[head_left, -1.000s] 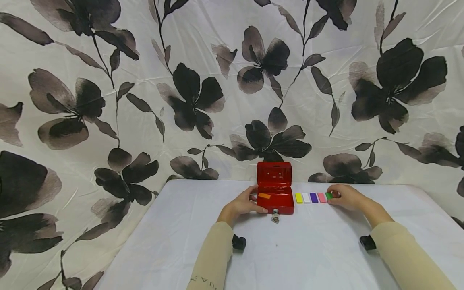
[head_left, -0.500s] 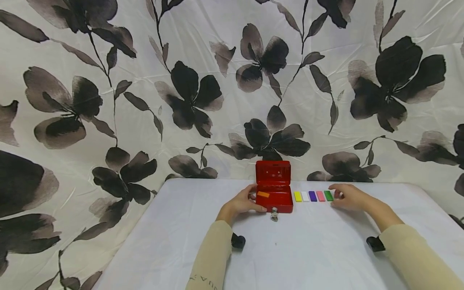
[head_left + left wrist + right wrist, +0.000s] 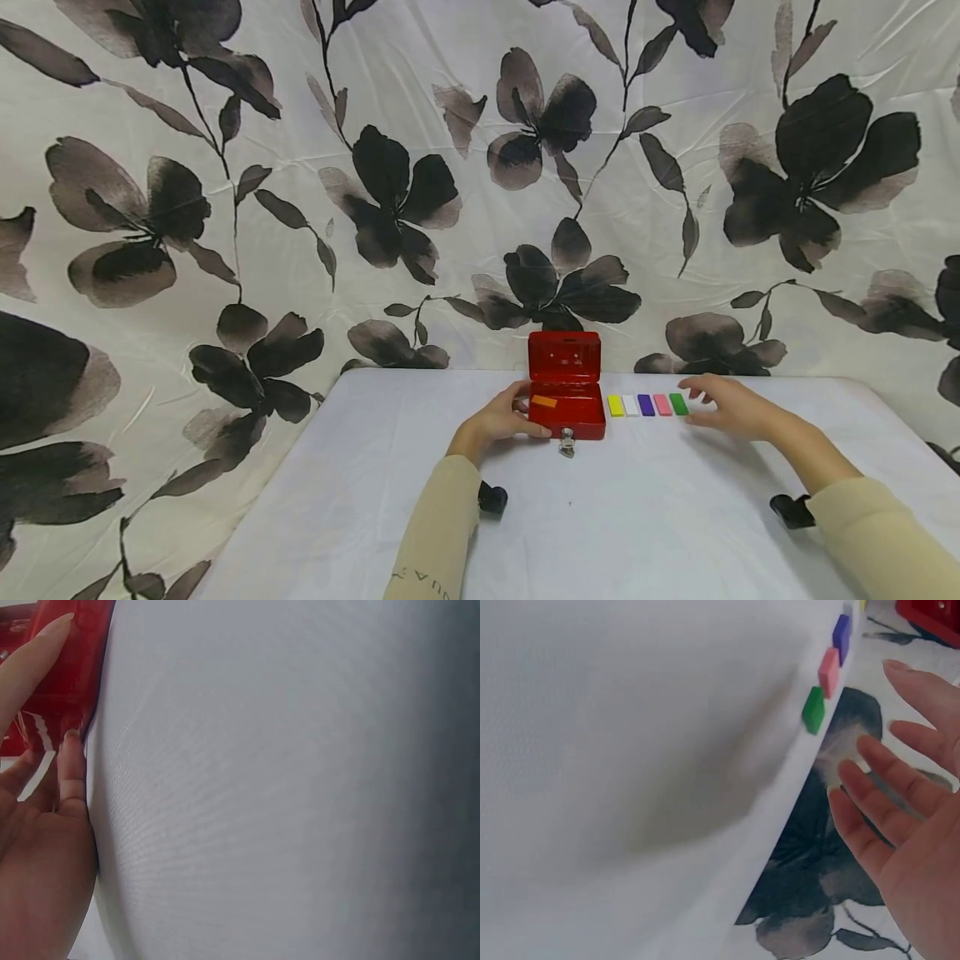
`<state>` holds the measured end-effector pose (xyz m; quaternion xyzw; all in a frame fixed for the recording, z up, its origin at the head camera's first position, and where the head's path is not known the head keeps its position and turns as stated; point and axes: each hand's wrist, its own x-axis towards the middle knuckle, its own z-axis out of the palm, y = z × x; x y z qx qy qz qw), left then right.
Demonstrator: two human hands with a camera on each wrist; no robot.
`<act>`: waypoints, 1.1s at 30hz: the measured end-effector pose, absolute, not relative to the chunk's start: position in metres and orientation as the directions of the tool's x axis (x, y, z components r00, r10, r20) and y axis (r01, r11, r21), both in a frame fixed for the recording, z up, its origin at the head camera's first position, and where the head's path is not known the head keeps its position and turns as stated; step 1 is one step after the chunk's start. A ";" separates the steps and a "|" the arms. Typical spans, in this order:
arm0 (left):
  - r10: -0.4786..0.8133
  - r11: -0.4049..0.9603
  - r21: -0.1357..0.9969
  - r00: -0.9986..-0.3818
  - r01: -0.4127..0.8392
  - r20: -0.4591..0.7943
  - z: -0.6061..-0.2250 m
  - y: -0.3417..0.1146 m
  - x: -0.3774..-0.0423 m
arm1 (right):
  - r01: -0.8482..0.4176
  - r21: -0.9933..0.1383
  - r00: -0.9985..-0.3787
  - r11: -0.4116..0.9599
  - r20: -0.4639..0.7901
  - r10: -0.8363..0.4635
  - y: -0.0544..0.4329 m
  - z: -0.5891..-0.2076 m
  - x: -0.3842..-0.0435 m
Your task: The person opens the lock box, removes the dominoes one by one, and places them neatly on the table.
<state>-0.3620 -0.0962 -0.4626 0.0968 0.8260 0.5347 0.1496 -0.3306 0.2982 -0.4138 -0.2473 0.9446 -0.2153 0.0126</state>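
Observation:
A red metal cash box stands on the white table with its lid raised. Inside, at the left, lies an orange block. My left hand holds the box by its front left corner, thumb along the front and fingers against the side. To the right of the box runs a row of small blocks: yellow, white, purple, pink and green. Beside the green block my right hand hovers with relaxed, spread fingers and holds nothing.
Small keys hang at the front of the box. The white-covered table reaches back to a floral cloth behind it. Each wrist wears a black camera, as at the right cuff.
My right hand has let go of the green block and drawn back to the right, its fingers opening. The block stays at the row's end. My left hand keeps its place on the box.

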 end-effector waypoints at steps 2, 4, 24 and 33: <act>0.319 0.405 0.914 -0.937 -0.001 -0.142 -0.463 -0.096 -0.362 | -0.470 -0.415 -0.875 0.779 0.100 -0.474 0.293 -0.410 -0.327; 0.318 0.401 0.916 -0.937 -0.004 -0.143 -0.463 -0.096 -0.362 | -0.476 -0.418 -0.873 0.774 0.114 -0.475 0.286 -0.406 -0.324; 0.314 0.404 0.915 -0.938 -0.007 -0.146 -0.463 -0.095 -0.362 | -0.553 -0.471 -0.826 0.687 0.200 -0.527 0.209 -0.394 -0.319; 0.309 0.417 0.909 -0.939 -0.009 -0.152 -0.463 -0.096 -0.363 | -0.541 -0.536 -0.821 0.648 0.169 -0.546 0.180 -0.405 -0.331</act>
